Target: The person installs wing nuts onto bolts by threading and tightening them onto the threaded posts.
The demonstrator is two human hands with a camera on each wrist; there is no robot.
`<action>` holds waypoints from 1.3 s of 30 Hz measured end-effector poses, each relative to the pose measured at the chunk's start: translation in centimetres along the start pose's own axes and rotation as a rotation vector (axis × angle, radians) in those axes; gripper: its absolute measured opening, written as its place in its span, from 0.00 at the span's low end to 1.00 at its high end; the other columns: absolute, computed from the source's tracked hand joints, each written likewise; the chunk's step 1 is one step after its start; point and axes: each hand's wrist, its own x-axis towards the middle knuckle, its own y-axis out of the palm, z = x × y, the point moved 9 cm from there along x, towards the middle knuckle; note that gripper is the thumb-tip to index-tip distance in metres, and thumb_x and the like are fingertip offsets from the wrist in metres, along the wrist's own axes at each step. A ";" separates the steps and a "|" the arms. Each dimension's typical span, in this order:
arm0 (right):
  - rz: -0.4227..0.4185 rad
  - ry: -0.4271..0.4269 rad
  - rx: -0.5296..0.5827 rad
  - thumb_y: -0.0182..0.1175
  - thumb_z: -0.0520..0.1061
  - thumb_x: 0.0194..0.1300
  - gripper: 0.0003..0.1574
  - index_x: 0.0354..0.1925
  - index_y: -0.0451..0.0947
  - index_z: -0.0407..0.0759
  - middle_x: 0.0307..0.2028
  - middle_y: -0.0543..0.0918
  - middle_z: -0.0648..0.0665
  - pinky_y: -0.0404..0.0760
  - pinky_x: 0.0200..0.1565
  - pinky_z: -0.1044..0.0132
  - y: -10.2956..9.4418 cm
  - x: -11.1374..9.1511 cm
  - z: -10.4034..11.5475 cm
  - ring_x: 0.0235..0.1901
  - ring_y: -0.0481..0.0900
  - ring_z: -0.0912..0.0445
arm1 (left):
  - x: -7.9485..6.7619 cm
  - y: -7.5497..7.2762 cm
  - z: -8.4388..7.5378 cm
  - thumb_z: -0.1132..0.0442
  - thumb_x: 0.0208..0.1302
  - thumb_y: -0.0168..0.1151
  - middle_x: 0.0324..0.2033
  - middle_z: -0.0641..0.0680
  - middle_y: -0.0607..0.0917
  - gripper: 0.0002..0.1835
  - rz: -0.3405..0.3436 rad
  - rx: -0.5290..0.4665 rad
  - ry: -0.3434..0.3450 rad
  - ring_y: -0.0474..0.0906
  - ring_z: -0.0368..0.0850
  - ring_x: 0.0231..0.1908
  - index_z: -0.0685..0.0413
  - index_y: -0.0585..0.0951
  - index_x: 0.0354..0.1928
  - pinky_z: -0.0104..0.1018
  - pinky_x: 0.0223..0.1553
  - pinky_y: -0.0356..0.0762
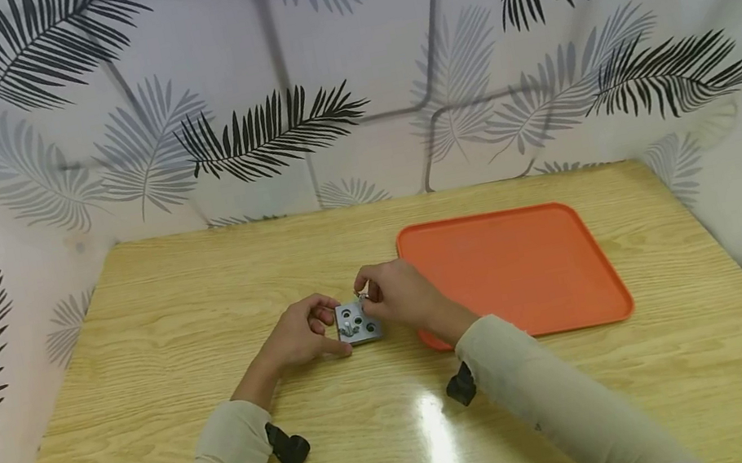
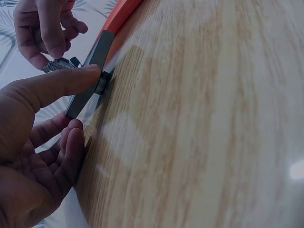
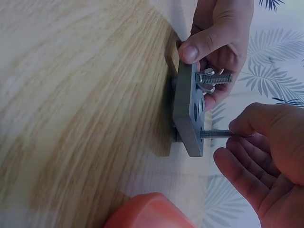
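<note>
A square grey metal plate [image 1: 361, 332] with several holes lies low over the table, bolt heads [image 2: 101, 83] under it. My left hand [image 1: 297, 334] grips its left side, thumb at the near edge and fingers at the far one. One upright bolt [image 3: 224, 79] carries a wing nut [image 3: 205, 87] down against the plate. At the far right corner stands a second threaded bolt [image 3: 214, 134]. My right hand [image 1: 397, 293] pinches a small metal wing nut [image 1: 362, 296] at the top of that bolt, mostly hidden by thumb and forefinger.
An orange tray [image 1: 512, 273] lies to the right of the plate, under my right forearm. The wooden table [image 1: 200, 278] reaches back to a leaf-patterned cloth [image 1: 358, 159] that also hangs along both sides.
</note>
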 end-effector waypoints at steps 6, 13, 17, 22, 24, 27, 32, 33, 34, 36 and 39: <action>0.008 0.021 0.074 0.66 0.40 0.62 0.02 0.34 0.84 0.42 0.29 0.86 0.47 0.79 0.35 0.69 -0.2 -0.3 -0.2 0.29 0.81 0.60 | -0.1 0.0 -0.2 0.65 0.48 0.80 0.40 0.53 0.74 0.33 0.006 0.001 0.006 0.66 0.45 0.35 0.59 0.75 0.56 0.37 0.40 0.69; 0.010 0.033 0.118 0.66 0.41 0.64 0.02 0.35 0.85 0.43 0.33 0.88 0.47 0.81 0.39 0.67 -0.4 -0.5 -0.5 0.33 0.83 0.59 | 0.0 -0.1 -0.3 0.65 0.49 0.79 0.41 0.56 0.74 0.33 0.010 -0.013 0.027 0.65 0.45 0.35 0.61 0.75 0.58 0.38 0.39 0.68; 0.025 0.050 0.122 0.67 0.41 0.64 0.02 0.33 0.84 0.44 0.32 0.88 0.47 0.81 0.38 0.67 -0.3 -0.5 -0.7 0.32 0.84 0.60 | 0.0 0.0 -0.3 0.65 0.49 0.79 0.41 0.55 0.74 0.33 0.013 -0.016 0.027 0.65 0.45 0.34 0.61 0.74 0.58 0.37 0.39 0.68; 0.046 0.065 0.148 0.67 0.40 0.64 0.02 0.34 0.83 0.43 0.32 0.87 0.47 0.82 0.38 0.68 -0.3 -0.4 -0.7 0.32 0.83 0.60 | -0.1 0.0 -0.2 0.65 0.49 0.79 0.40 0.54 0.74 0.33 0.011 -0.022 0.017 0.65 0.45 0.34 0.59 0.75 0.57 0.36 0.39 0.69; 0.056 0.057 0.148 0.67 0.40 0.64 0.01 0.35 0.83 0.43 0.32 0.87 0.46 0.82 0.38 0.68 -0.4 -0.3 -0.7 0.32 0.83 0.59 | -0.1 -0.1 -0.2 0.65 0.48 0.79 0.40 0.53 0.74 0.33 0.006 -0.030 0.012 0.65 0.45 0.34 0.59 0.75 0.57 0.36 0.39 0.69; 0.071 0.053 0.141 0.66 0.41 0.65 0.02 0.36 0.84 0.43 0.32 0.88 0.46 0.82 0.37 0.68 -0.4 -0.2 -0.6 0.31 0.83 0.60 | -0.1 -0.1 -0.2 0.66 0.49 0.79 0.40 0.53 0.74 0.33 0.008 -0.031 0.011 0.65 0.45 0.34 0.59 0.75 0.57 0.37 0.39 0.69; 0.089 0.063 0.141 0.67 0.41 0.65 0.02 0.34 0.84 0.43 0.32 0.88 0.47 0.81 0.37 0.69 -0.3 -0.1 -0.7 0.30 0.83 0.61 | -0.1 -0.1 -0.1 0.65 0.48 0.79 0.41 0.54 0.74 0.33 0.011 -0.018 0.010 0.66 0.45 0.34 0.59 0.75 0.58 0.37 0.40 0.69; 0.090 0.063 0.141 0.67 0.41 0.65 0.03 0.34 0.84 0.43 0.31 0.88 0.47 0.81 0.37 0.69 -0.3 -0.1 -0.7 0.30 0.83 0.61 | -0.1 -0.1 -0.1 0.65 0.48 0.79 0.41 0.54 0.74 0.33 0.009 -0.019 0.008 0.66 0.45 0.34 0.59 0.75 0.57 0.37 0.40 0.69; 0.090 0.063 0.140 0.67 0.41 0.64 0.03 0.33 0.84 0.43 0.32 0.88 0.47 0.81 0.37 0.69 -0.3 -0.1 -0.7 0.30 0.83 0.61 | -0.1 -0.1 -0.1 0.65 0.48 0.79 0.41 0.54 0.74 0.33 0.010 -0.020 0.008 0.66 0.45 0.34 0.59 0.75 0.57 0.37 0.40 0.69; 0.087 0.061 0.134 0.67 0.42 0.64 0.03 0.33 0.84 0.44 0.31 0.88 0.47 0.81 0.37 0.69 -0.4 -0.1 -0.7 0.30 0.83 0.61 | -0.1 -0.1 -0.1 0.66 0.48 0.79 0.41 0.54 0.74 0.33 0.010 -0.024 0.008 0.66 0.45 0.34 0.59 0.75 0.57 0.37 0.40 0.69; 0.085 0.060 0.127 0.68 0.41 0.63 0.03 0.32 0.84 0.44 0.31 0.88 0.47 0.80 0.37 0.69 -0.4 0.0 -0.6 0.30 0.83 0.61 | -0.1 0.0 -0.1 0.66 0.48 0.79 0.41 0.53 0.74 0.33 0.008 -0.033 0.002 0.66 0.46 0.34 0.58 0.75 0.57 0.38 0.40 0.69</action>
